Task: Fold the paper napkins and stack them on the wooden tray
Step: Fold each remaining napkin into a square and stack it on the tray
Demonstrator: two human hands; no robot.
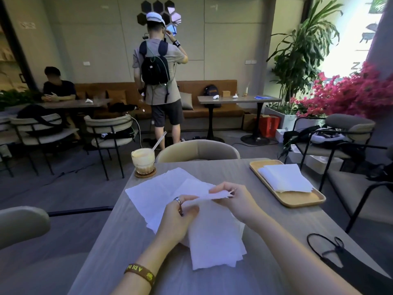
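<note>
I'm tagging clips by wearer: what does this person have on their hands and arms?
No sleeves show; both forearms are bare. The left hand wears a silver ring, and its wrist a dark brown wristband with yellow lettering and an emblem. The right hand shows no ring or band.

Table (pixel 265 220) layout
Loose napkins (pixel 153 194) lie mid-table; the tray (pixel 297 201) sits right of them with folded napkins (pixel 285 177) on it; a drink (pixel 143 159) on a coaster (pixel 145 173) stands far left, a chair (pixel 197 150) behind, a mask (pixel 350 267) near right.
</note>
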